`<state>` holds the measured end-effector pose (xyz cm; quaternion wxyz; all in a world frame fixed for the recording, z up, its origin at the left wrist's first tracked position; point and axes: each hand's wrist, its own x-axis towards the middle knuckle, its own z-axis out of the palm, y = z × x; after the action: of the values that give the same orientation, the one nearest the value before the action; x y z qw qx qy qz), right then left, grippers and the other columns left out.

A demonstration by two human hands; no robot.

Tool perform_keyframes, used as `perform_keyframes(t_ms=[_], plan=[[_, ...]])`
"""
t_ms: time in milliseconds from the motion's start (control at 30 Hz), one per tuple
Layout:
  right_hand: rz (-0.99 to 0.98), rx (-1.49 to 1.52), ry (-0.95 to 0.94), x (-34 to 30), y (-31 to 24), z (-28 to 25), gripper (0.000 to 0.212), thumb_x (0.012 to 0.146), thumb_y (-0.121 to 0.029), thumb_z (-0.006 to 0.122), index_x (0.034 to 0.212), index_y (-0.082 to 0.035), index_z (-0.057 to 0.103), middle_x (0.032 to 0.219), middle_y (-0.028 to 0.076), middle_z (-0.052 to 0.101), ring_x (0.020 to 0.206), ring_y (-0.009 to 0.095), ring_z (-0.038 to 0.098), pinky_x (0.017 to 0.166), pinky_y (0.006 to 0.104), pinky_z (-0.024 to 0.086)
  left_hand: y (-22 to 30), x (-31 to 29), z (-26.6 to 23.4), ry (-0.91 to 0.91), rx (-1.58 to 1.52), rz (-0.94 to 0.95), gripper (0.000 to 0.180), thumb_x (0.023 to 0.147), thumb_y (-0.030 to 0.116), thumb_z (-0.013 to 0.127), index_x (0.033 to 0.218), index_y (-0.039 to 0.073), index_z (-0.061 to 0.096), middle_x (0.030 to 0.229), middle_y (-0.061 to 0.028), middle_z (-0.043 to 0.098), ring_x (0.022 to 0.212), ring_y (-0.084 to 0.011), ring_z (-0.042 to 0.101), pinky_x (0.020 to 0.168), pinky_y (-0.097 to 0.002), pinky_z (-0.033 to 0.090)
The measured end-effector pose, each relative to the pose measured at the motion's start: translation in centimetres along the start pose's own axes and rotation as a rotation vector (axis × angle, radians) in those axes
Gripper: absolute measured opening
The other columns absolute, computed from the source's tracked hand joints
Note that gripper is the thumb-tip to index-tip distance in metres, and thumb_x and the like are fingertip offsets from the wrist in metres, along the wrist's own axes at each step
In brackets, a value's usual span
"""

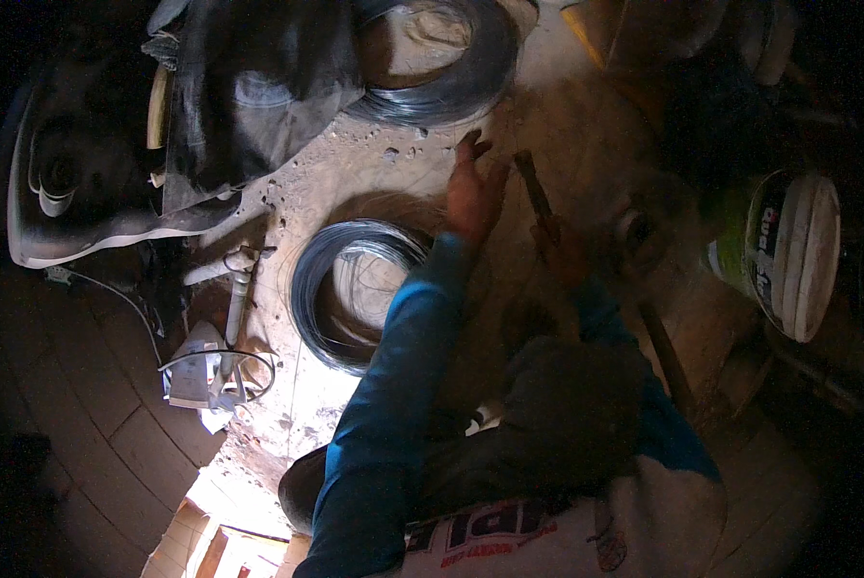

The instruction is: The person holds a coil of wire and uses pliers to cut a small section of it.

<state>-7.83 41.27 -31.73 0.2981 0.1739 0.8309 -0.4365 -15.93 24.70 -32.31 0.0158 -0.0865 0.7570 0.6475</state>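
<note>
My left hand (475, 200) reaches out over the dusty floor, thumb apart from the fingers, and no held thing shows in it. Just to its right, my right hand (562, 250) is closed on the lower end of a short dark bar-like tool (532, 183); shadow hides its exact kind. Beside my left forearm lies a coil of grey metal wire (318, 318). Beyond my left fingertips rests a larger wire coil (427, 104), partly cut off by the upper edge of the view.
A white-and-green plastic bucket (806, 255) lies tipped at the right. Dark cloth or sacking (258, 96) is heaped at the upper left. Nearer stand pipe pieces (239, 294) and a white box-like thing with a black cable (200, 371). A dark bar (665, 356) lies by my right arm.
</note>
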Motion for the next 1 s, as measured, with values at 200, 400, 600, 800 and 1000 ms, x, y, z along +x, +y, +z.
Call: perform_keyframes(t_ms=[200,400,600,800,1000], plan=[[-0.263,-0.11,0.225,0.4,2.4,0.0,0.046,0.091,-0.046,0.048,0.106,-0.003,0.056,0.079,0.009,0.06,0.073,0.021,0.058,0.067,0.0361,0.045,4.5,5.6,3.1,-0.3,-0.558,-0.489,0.041,0.086,0.011,0.051,0.124,-0.003,0.046,0.094,-0.0143,0.06,0.082,-0.0223,0.057,0.072,-0.0328,0.045],[0.201,0.326,-0.052,0.7,0.5,3.0,0.043,0.091,-0.045,0.05,0.11,-0.006,0.054,0.074,0.006,0.058,0.064,0.018,0.055,0.058,0.034,0.045,0.9,5.6,1.3,-0.138,-0.661,-0.697,0.056,0.08,-0.005,0.045,0.135,0.001,0.035,0.105,-0.0195,0.06,0.084,-0.0227,0.058,0.07,-0.0323,0.046],[0.254,0.437,-0.122,2.7,5.1,2.2,0.035,0.091,-0.041,0.052,0.1,-0.008,0.053,0.066,0.001,0.051,0.056,0.012,0.049,0.05,0.0314,0.042,3.9,4.1,4.1,-0.161,-0.564,-0.574,0.071,0.074,-0.008,0.046,0.14,0.002,0.024,0.106,-0.0203,0.059,0.09,-0.0251,0.057,0.08,-0.0358,0.044],[0.195,0.271,0.095,1.1,3.1,3.6,0.042,0.088,-0.047,0.052,0.098,-0.007,0.056,0.065,0.003,0.053,0.053,0.014,0.048,0.05,0.0308,0.04,0.0,4.9,3.8,-0.128,-0.285,-0.247,0.066,0.084,0.003,0.047,0.142,0.003,0.016,0.114,-0.0213,0.057,0.096,-0.0283,0.06,0.085,-0.0355,0.048],[0.523,0.143,-0.058,1.4,-1.5,3.0,0.045,0.089,-0.049,0.049,0.097,-0.006,0.059,0.07,0.007,0.056,0.059,0.019,0.051,0.055,0.0339,0.042,-2.8,5.9,2.1,-0.242,-0.179,-0.042,0.068,0.082,0.007,0.053,0.141,0.001,0.02,0.111,-0.0214,0.059,0.094,-0.0259,0.059,0.082,-0.0368,0.048]])
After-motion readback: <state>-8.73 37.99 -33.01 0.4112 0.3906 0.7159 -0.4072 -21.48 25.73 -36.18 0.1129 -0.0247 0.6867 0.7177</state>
